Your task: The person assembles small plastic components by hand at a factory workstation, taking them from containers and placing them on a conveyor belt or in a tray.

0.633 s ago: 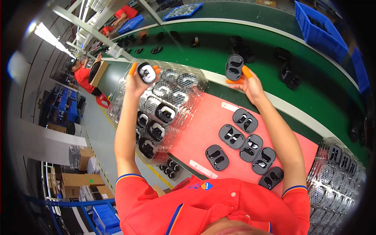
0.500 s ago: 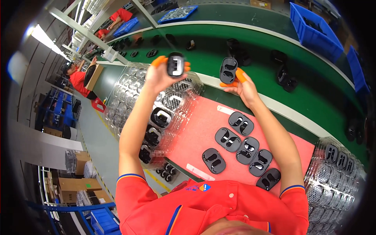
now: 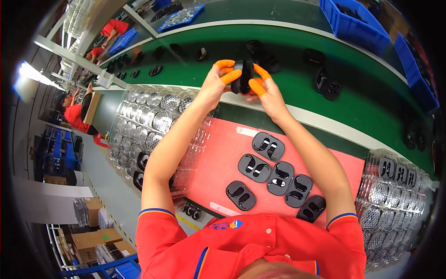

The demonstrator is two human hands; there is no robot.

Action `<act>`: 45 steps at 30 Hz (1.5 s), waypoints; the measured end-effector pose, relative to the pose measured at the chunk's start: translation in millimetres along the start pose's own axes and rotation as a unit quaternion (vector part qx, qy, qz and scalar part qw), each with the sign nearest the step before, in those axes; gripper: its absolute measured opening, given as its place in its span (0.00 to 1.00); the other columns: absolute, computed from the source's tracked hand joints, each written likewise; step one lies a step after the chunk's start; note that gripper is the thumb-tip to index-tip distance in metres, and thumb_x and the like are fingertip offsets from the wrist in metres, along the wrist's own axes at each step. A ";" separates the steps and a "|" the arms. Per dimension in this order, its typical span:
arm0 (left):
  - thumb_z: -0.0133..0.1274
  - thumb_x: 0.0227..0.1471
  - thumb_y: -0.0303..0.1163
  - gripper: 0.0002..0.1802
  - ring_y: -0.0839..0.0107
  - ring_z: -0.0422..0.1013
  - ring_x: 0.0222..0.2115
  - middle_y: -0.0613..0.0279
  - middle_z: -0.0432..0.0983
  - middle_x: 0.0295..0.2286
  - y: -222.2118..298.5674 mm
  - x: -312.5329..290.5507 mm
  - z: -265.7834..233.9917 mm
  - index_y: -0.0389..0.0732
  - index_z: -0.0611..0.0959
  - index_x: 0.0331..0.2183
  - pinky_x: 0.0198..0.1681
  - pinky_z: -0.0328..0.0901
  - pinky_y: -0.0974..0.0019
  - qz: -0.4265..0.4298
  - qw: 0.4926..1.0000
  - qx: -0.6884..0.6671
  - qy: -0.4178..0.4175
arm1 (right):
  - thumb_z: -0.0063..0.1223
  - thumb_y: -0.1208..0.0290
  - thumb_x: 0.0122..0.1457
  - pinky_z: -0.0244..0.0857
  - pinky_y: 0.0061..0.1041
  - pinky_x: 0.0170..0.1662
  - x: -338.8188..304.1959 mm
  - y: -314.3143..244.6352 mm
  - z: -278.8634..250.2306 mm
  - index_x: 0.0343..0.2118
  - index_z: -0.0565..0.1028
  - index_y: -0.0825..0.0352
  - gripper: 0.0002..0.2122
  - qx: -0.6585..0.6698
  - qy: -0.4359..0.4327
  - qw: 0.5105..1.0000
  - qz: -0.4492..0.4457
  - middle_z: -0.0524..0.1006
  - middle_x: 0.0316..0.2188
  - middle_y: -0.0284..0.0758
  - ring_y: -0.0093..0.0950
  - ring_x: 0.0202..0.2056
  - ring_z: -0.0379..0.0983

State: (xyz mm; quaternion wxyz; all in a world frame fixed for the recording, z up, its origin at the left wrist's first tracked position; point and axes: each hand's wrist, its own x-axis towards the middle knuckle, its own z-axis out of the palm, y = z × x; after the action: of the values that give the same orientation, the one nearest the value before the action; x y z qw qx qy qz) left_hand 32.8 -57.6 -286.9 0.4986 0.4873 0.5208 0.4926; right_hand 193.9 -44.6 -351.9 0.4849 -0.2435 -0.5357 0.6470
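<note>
Holding dark parts (image 3: 246, 76) between left fingers (image 3: 231, 76) and right fingers (image 3: 257, 87).

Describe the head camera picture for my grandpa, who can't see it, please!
The left hand and right hand hold dark rounded parts between them, near a green surface. Six dark grey pieces lie on a pink mat, with clear plastic trays on both sides.

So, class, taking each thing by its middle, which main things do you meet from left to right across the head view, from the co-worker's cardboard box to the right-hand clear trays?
Cardboard box, left stack of clear trays, left hand, held black parts, right hand, right stack of clear trays.
</note>
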 end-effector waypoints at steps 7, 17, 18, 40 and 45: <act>0.61 0.44 0.27 0.30 0.67 0.66 0.44 0.55 0.68 0.42 -14.9 -3.2 2.2 0.34 0.67 0.48 0.46 0.63 0.64 0.141 0.979 0.148 0.008 | 0.44 0.69 0.62 0.70 0.21 0.35 -6.7 -0.1 9.0 0.58 0.55 0.63 0.22 0.018 0.014 0.999 0.041 0.72 0.41 0.39 0.27 0.36 0.75; 0.67 0.36 0.30 0.38 0.66 0.68 0.42 0.54 0.69 0.41 -9.9 -9.1 -2.6 0.36 0.67 0.49 0.44 0.66 0.64 0.177 0.960 0.213 -0.029 | 0.47 0.66 0.61 0.70 0.21 0.34 -7.0 -6.8 2.4 0.56 0.58 0.66 0.22 0.030 0.003 0.998 0.057 0.74 0.38 0.37 0.26 0.34 0.75; 0.66 0.37 0.27 0.37 0.67 0.69 0.41 0.55 0.70 0.41 -8.7 -9.6 -1.8 0.36 0.67 0.49 0.46 0.65 0.64 0.177 0.954 0.240 -0.023 | 0.47 0.66 0.61 0.69 0.21 0.34 -6.3 -4.7 1.9 0.56 0.58 0.66 0.22 0.021 0.007 0.999 0.040 0.74 0.37 0.37 0.26 0.34 0.75; 0.67 0.37 0.29 0.37 0.66 0.68 0.44 0.54 0.70 0.41 -10.7 -17.9 8.7 0.37 0.68 0.50 0.47 0.67 0.63 0.226 0.931 0.285 0.018 | 0.51 0.73 0.58 0.66 0.31 0.50 -5.1 -15.9 -6.8 0.58 0.55 0.60 0.26 0.125 -0.054 0.988 0.071 0.67 0.48 0.39 0.30 0.48 0.68; 0.66 0.37 0.27 0.37 0.68 0.68 0.45 0.56 0.68 0.43 -9.9 -16.8 4.9 0.36 0.68 0.50 0.48 0.67 0.63 0.233 0.925 0.298 0.002 | 0.51 0.71 0.58 0.68 0.32 0.49 -4.1 -11.1 -5.4 0.58 0.54 0.60 0.27 0.143 -0.064 0.985 0.078 0.67 0.49 0.39 0.31 0.48 0.69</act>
State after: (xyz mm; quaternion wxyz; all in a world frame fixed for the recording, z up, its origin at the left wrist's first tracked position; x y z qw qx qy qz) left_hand 38.0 -74.7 -296.3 0.1999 0.7201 0.5165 0.4180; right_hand 204.1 -46.3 -344.1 0.4276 -0.1712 -0.4469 0.7669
